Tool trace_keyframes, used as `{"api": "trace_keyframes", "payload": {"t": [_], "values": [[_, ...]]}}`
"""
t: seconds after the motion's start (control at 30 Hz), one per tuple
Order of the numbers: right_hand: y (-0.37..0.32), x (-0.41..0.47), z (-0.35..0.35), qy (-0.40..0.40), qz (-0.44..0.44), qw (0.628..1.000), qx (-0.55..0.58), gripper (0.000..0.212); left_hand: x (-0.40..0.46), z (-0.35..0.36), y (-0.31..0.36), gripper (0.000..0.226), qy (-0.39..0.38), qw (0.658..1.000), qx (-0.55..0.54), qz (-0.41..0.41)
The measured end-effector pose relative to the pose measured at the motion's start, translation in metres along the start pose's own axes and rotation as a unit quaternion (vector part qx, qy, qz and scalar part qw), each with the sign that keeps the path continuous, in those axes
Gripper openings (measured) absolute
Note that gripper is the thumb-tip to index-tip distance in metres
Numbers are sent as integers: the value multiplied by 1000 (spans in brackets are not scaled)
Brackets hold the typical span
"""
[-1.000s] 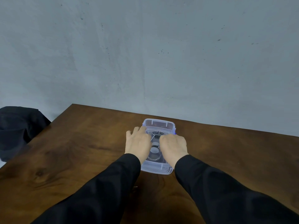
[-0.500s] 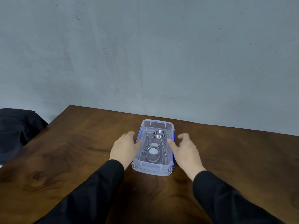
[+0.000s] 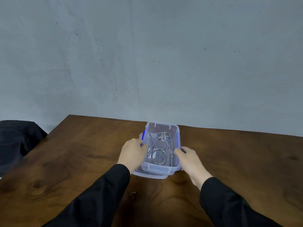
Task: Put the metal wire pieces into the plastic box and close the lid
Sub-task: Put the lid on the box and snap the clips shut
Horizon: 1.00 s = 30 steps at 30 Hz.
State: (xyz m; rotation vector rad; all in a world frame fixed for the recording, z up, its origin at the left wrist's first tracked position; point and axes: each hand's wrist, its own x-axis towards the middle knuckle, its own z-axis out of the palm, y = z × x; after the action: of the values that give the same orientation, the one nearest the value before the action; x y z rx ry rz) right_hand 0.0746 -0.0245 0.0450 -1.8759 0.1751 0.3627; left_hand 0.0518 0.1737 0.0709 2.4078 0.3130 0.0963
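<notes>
Closest in, two black sleeves reach out over the brown wooden desk. The plastic box sits on it, clear with its lid on, a blue latch on its left side. Left hand is pressed up against the box's left side, grip curled around that edge. Right hand is on the box's right side, thumb against the wall, fingers wrapped round the side. Inside the box you can see the metal wire pieces, a coil further back and a ring nearer. Left of the box, off the desk's edge, some dark fabric. Behind the box, a grey wall.
</notes>
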Motion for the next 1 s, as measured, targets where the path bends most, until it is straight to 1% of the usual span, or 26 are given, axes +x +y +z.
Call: {"api": "trace_keyframes", "payload": {"t": [0.17,0.3,0.37,0.4,0.43,0.47,0.53,0.57,0.63,0.77,0.87,0.93,1.0], "values": [[16,-14,-37,52,-16,998,3,28,-16,25,31,48,-28,999,-25,29],[35,-26,-72,80,2,997,-9,29,-25,56,49,44,-64,995,-68,27],[43,-31,-89,91,11,996,-16,30,-31,68,53,43,-68,993,-96,11],[48,-33,-97,94,16,995,-18,30,-34,73,52,40,-60,994,-93,1],[52,-35,-104,95,19,995,-22,30,-36,78,48,36,-35,997,-62,0],[56,-37,-110,96,25,995,-26,30,-37,83,41,33,-7,1000,1,16],[64,-40,-118,94,34,995,-31,30,-40,91,28,26,30,989,131,63],[68,-39,-120,93,38,994,-34,30,-42,95,23,25,37,981,176,77],[73,-39,-122,89,45,995,-30,28,-46,102,17,26,32,970,224,85],[72,-40,-122,85,41,995,-24,26,-48,112,9,27,46,954,272,121],[72,-40,-122,85,41,995,-34,27,-45,114,10,25,57,949,278,136],[73,-39,-122,81,46,995,-39,28,-43,108,15,22,78,958,248,125],[72,-39,-123,69,52,995,-42,29,-40,98,25,16,116,971,164,128]]}}
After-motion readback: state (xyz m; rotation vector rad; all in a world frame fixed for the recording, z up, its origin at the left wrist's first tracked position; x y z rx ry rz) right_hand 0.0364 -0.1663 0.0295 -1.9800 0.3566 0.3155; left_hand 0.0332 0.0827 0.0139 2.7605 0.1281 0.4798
